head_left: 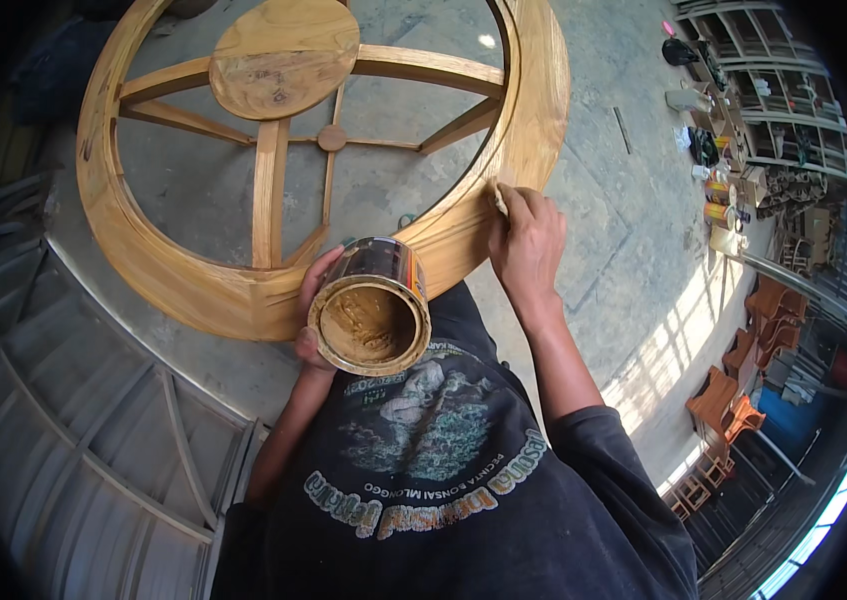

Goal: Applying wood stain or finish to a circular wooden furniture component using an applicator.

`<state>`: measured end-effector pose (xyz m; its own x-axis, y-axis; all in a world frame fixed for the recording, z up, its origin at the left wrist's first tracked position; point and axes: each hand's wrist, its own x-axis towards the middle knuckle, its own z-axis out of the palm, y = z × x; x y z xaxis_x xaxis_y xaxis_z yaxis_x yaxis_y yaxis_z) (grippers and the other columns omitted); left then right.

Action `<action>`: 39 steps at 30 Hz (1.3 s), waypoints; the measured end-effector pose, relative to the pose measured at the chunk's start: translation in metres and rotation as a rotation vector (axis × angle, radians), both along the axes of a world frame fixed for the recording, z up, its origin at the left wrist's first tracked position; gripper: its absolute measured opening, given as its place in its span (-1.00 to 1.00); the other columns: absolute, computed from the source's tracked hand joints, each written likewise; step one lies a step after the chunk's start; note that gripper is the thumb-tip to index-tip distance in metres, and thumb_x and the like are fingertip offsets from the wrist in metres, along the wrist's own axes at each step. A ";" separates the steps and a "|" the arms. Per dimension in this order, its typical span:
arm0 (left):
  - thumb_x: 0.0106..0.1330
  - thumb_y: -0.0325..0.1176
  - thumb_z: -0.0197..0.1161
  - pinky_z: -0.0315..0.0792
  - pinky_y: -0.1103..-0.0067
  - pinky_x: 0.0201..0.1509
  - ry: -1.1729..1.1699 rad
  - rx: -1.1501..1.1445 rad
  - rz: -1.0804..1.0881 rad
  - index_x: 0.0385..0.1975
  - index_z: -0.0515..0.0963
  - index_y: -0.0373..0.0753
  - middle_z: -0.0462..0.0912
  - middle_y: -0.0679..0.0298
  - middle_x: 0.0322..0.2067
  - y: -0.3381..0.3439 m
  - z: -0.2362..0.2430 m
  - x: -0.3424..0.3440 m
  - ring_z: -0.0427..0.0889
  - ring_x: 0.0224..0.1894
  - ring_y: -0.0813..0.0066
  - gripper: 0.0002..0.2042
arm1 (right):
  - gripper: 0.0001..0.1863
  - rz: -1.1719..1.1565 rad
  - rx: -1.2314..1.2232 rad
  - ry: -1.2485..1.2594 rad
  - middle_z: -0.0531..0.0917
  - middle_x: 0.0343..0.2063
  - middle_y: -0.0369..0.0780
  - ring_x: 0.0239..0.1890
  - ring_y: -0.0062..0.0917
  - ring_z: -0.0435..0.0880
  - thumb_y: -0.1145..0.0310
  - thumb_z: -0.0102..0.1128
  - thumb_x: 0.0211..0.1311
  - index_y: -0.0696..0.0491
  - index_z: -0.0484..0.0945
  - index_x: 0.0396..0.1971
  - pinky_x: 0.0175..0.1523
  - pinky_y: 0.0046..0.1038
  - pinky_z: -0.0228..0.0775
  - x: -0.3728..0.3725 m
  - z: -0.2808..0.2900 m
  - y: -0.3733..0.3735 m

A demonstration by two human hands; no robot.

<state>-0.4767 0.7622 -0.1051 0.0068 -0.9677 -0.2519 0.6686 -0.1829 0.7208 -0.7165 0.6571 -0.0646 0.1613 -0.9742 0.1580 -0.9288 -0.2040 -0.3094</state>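
Note:
My left hand [315,280] grips an open metal can [373,262] tilted toward me, with tan paste [353,325] inside. My right hand [526,245] pinches a small pale piece [500,200], too small to name, against the wide rim [528,120] of a round wooden table frame. The frame has radial bars [268,190] under a small round centre disc [283,55], and thinner braces below meet at a small hub [331,138]. The can is at the frame's near edge, above my dark shirt.
The frame stands over a concrete floor [608,300]. At the right are cans [721,214], boxes, a dark bag [678,52], metal racks [793,130] and stacked wooden chairs [738,410]. Corrugated metal panels [53,430] curve along the lower left.

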 end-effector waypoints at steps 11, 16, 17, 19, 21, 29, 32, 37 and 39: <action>-0.02 0.40 0.22 0.33 0.28 0.37 0.047 -0.001 0.002 0.34 0.07 -0.50 0.33 -0.07 0.26 0.003 -0.011 0.005 0.41 0.28 0.12 0.14 | -0.49 0.150 0.119 0.011 0.62 -0.23 -0.21 -0.16 -0.30 0.52 0.59 0.28 -0.16 0.09 0.62 -0.04 -0.12 -0.33 0.32 0.000 0.008 0.028; -0.02 0.37 0.23 0.32 0.27 0.38 0.026 -0.024 -0.010 0.35 0.06 -0.50 0.31 -0.07 0.27 0.002 -0.016 0.005 0.40 0.29 0.12 0.13 | -0.47 -0.075 -0.116 0.002 0.60 -0.21 -0.16 -0.15 -0.25 0.50 0.60 0.28 -0.12 0.09 0.61 0.00 -0.08 -0.28 0.33 -0.025 -0.018 0.027; -0.02 0.37 0.23 0.32 0.27 0.38 0.026 -0.020 -0.015 0.35 0.06 -0.50 0.31 -0.07 0.27 0.002 -0.015 0.004 0.40 0.29 0.12 0.13 | -0.47 -0.082 -0.121 0.041 0.59 -0.22 -0.17 -0.15 -0.25 0.50 0.58 0.28 -0.11 0.09 0.60 0.00 -0.08 -0.28 0.33 -0.022 -0.023 0.025; -0.03 0.37 0.24 0.32 0.27 0.37 0.017 -0.016 -0.032 0.35 0.06 -0.50 0.32 -0.07 0.26 0.000 -0.011 0.005 0.40 0.28 0.12 0.13 | -0.47 -0.116 -0.102 0.086 0.56 -0.26 -0.20 -0.16 -0.27 0.48 0.54 0.31 -0.09 0.09 0.60 0.03 -0.07 -0.28 0.32 -0.012 -0.030 0.025; -0.03 0.37 0.24 0.32 0.27 0.37 0.009 -0.014 -0.020 0.35 0.06 -0.50 0.32 -0.07 0.26 0.001 -0.010 0.003 0.41 0.27 0.12 0.14 | -0.48 -0.111 -0.054 0.072 0.56 -0.28 -0.19 -0.18 -0.27 0.48 0.54 0.33 -0.09 0.08 0.62 0.01 -0.09 -0.27 0.33 -0.005 -0.024 0.033; 0.00 0.37 0.22 0.36 0.28 0.34 -0.002 -0.087 0.023 0.33 0.08 -0.53 0.37 -0.08 0.21 0.001 -0.014 -0.001 0.45 0.23 0.13 0.12 | -0.66 0.224 0.110 -0.101 0.69 -0.28 -0.15 -0.25 -0.22 0.61 0.61 0.28 -0.04 0.05 0.71 -0.18 -0.14 -0.28 0.47 -0.048 0.027 -0.002; 0.01 0.36 0.21 0.36 0.28 0.34 0.004 -0.093 0.055 0.33 0.08 -0.53 0.37 -0.09 0.21 0.002 -0.013 -0.005 0.46 0.22 0.13 0.11 | -0.63 0.493 0.018 -0.042 0.70 -0.26 -0.18 -0.22 -0.26 0.61 0.67 0.20 -0.04 0.08 0.71 -0.17 -0.06 -0.30 0.51 -0.060 0.022 -0.039; 0.07 0.33 0.13 0.38 0.31 0.32 -0.063 -0.127 0.168 0.30 0.15 -0.55 0.44 -0.11 0.15 0.003 -0.020 -0.011 0.49 0.20 0.14 0.04 | -0.62 0.790 -0.015 0.056 0.70 -0.21 -0.22 -0.19 -0.32 0.59 0.63 0.18 -0.05 0.09 0.70 -0.16 -0.03 -0.33 0.52 -0.051 0.021 -0.074; 0.07 0.33 0.11 0.39 0.32 0.31 -0.104 -0.132 0.219 0.30 0.15 -0.55 0.46 -0.11 0.14 0.004 -0.020 -0.012 0.51 0.18 0.15 0.03 | -0.62 0.867 0.019 0.082 0.70 -0.20 -0.23 -0.19 -0.34 0.59 0.61 0.18 -0.05 0.09 0.70 -0.15 -0.03 -0.33 0.52 -0.055 0.020 -0.075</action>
